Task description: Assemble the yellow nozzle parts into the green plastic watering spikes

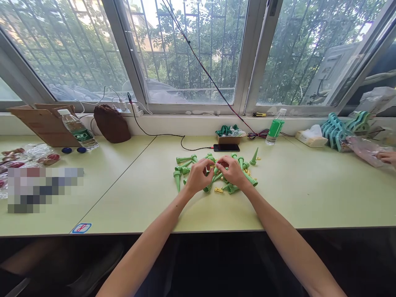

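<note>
My left hand (pixel 199 176) is closed in a pinch over a pile of green plastic spikes (pixel 177 180). A small yellow plastic piece (pixel 212 166) shows at its fingertips. Close beside it, my right hand (pixel 232 171) also pinches, its fingertips almost meeting those of the left. What the right fingers hold is too small to make out. Around both hands lie hollow, tapered green pieces, and one green spike (pixel 254 157) stands point up at the right of the pile. Loose yellow pieces (pixel 218 190) are scattered among them. My hands hide part of the pile.
Behind the pile lie a phone (pixel 227 147) on a cable and a small box (pixel 229 139). A bottle (pixel 275 127), tissue pack (pixel 311 137) and green hangers (pixel 335 131) stand right. Another person's hand (pixel 386 157) touches a plastic bag (pixel 365 149). A carton (pixel 46 126) stands left.
</note>
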{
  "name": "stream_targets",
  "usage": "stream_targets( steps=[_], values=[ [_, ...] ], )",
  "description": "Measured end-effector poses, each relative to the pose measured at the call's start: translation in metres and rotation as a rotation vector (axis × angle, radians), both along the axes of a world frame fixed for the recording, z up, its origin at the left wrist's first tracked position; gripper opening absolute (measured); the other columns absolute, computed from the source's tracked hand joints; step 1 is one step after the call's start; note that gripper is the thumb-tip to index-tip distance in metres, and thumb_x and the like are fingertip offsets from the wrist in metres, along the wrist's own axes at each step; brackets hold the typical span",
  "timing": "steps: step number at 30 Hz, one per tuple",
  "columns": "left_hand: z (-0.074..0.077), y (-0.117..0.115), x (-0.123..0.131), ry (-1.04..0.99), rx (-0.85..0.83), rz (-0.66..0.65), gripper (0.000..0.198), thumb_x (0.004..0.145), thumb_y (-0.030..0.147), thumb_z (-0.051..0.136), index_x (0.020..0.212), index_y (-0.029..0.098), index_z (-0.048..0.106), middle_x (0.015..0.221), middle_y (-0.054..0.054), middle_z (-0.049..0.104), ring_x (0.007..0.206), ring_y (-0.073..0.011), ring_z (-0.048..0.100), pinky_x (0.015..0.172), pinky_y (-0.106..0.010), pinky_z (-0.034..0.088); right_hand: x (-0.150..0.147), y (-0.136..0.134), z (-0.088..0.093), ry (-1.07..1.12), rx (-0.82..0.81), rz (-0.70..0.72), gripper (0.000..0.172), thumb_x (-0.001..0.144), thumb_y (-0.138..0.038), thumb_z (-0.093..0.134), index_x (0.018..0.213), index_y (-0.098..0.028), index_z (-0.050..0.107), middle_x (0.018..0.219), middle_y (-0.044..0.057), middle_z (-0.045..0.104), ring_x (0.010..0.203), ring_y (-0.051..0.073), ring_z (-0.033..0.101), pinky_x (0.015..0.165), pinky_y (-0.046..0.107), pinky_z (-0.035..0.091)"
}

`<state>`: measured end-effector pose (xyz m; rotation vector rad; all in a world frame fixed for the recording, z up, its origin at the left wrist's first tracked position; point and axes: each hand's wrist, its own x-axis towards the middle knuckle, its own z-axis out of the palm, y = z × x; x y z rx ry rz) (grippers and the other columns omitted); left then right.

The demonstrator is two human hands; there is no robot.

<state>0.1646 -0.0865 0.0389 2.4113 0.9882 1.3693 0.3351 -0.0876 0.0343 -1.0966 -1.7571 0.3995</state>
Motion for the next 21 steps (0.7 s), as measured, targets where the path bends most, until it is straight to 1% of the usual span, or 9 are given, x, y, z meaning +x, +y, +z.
stream_targets(
  steps=[3,7,10,13,17,21],
  values=[
    [0.0003,-0.0016,0.0005,0.034,0.016,-0.059,0.012,0.081,0.017,0.058,0.092,0.019,0.062,0.076,0.001,0.056,0.055,-0.0079,0.043,0.056,-0.023,0.038,-0.0028,0.0000,0.0001,0.218,-0.089,0.034,0.020,0.083,-0.037,0.060,0.080,-0.017,0.061,0.077,0.004,0.063,0.067,0.016,0.059,0.063,0.028,0.048],
    [-0.0012,-0.0006,0.0012,0.044,0.018,-0.064,0.008,0.083,0.026,0.063,0.086,0.019,0.060,0.077,0.001,0.056,0.056,-0.0079,0.042,0.055,-0.023,0.037,-0.0055,-0.0006,-0.0007,0.349,-0.182,0.107,0.025,0.080,-0.042,0.063,0.079,-0.017,0.061,0.070,0.003,0.063,0.063,0.016,0.060,0.059,0.028,0.049],
    [-0.0032,0.0018,0.0009,0.045,0.010,-0.039,0.015,0.083,0.032,0.066,0.083,0.019,0.059,0.076,0.002,0.055,0.056,-0.0078,0.042,0.056,-0.023,0.036,-0.0065,-0.0009,-0.0012,0.373,-0.193,0.117,0.027,0.079,-0.044,0.065,0.078,-0.017,0.062,0.069,0.003,0.064,0.062,0.016,0.061,0.059,0.028,0.049],
    [-0.0046,0.0034,0.0003,0.057,0.009,-0.009,0.018,0.082,0.034,0.067,0.082,0.019,0.058,0.076,0.002,0.054,0.057,-0.0078,0.042,0.057,-0.024,0.036,-0.0074,-0.0009,-0.0017,0.353,-0.177,0.098,0.026,0.079,-0.043,0.065,0.079,-0.017,0.062,0.070,0.003,0.064,0.062,0.016,0.061,0.059,0.028,0.050],
    [-0.0046,0.0039,0.0004,0.060,0.000,0.015,0.016,0.083,0.033,0.066,0.082,0.019,0.058,0.078,0.002,0.055,0.057,-0.0080,0.042,0.057,-0.024,0.036,-0.0086,-0.0002,-0.0026,0.320,-0.152,0.075,0.025,0.080,-0.042,0.064,0.079,-0.017,0.063,0.071,0.004,0.065,0.064,0.016,0.061,0.061,0.028,0.051],
    [-0.0039,0.0031,0.0008,0.063,0.005,0.009,0.015,0.086,0.032,0.062,0.082,0.018,0.060,0.079,0.000,0.057,0.057,-0.0084,0.044,0.057,-0.024,0.037,-0.0089,0.0005,-0.0031,0.321,-0.140,0.061,0.025,0.080,-0.042,0.064,0.079,-0.017,0.063,0.074,0.004,0.066,0.065,0.017,0.063,0.061,0.028,0.052]
  ],
)
